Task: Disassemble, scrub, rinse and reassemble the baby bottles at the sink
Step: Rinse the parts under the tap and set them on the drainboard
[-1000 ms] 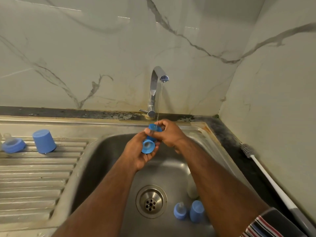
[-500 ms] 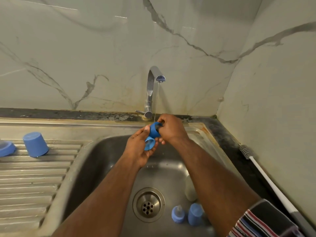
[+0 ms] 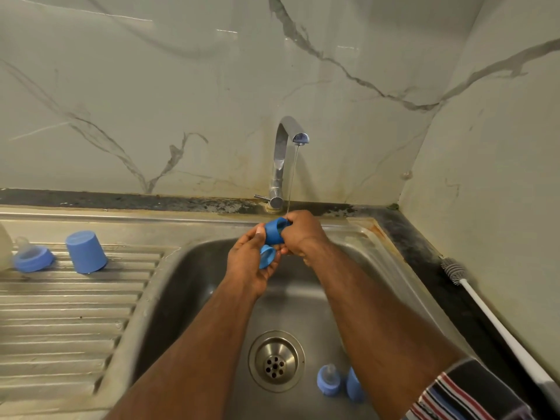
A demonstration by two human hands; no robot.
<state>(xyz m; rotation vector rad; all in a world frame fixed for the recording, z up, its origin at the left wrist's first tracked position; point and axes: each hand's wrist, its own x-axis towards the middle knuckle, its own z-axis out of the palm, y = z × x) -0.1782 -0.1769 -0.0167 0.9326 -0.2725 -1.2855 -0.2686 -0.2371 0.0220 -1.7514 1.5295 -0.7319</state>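
Head view, scanning from the left: a blue collar with teat (image 3: pixel 32 258) and an upturned blue cap (image 3: pixel 86 252) sit on the draining board (image 3: pixel 69 313). At the sink (image 3: pixel 188 268), my left hand (image 3: pixel 251 265) curls around a blue ring (image 3: pixel 268 256), while my right hand (image 3: pixel 298 234) grips a blue cap (image 3: pixel 275 230) under the thin stream from the tap (image 3: pixel 283 159). Another teat piece (image 3: pixel 328 380) lies near the drain (image 3: pixel 276 360); the brush (image 3: pixel 491 316) rests far right. I judge wet plastic could slip from either hand and drop into the basin.
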